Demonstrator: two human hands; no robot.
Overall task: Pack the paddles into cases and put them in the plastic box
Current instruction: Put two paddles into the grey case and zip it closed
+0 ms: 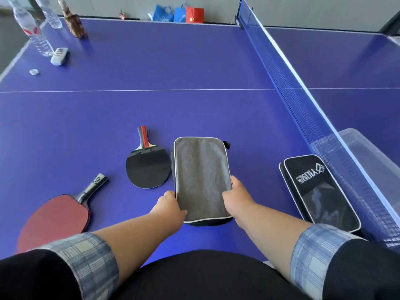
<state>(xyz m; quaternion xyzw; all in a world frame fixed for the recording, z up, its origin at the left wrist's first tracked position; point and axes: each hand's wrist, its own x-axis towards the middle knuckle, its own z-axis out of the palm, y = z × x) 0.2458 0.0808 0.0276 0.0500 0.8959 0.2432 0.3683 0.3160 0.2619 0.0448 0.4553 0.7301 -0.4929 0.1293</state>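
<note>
Head view: the grey case [200, 178] lies flat on the blue surface [151, 113], directly in front of the person. The left hand [170, 205] grips the near left edge of the case, fingers closed over the rim; the right hand [236, 197] grips the near right edge in the same manner. Both hands hold only this case. The black-faced paddle [148, 165] lies just beside the case on its left, handle pointing away, not yet packed. The red-faced paddle [55, 217] lies further left, near the surface edge, also unpacked. A second, black case [320, 193] lies to the right, close to the net [303, 109]. The clear plastic box [365, 148] sits beyond the net at the right; its contents cannot be determined. Whether the grey case zipper is open cannot be determined from this angle. Risks, as a judgement: if the case is lifted or slid leftward, its edge may push the adjacent black-faced paddle. The red-faced paddle could be knocked off the edge by the left forearm. Transfer to the box requires clearing the net, which could snag a case.
</note>
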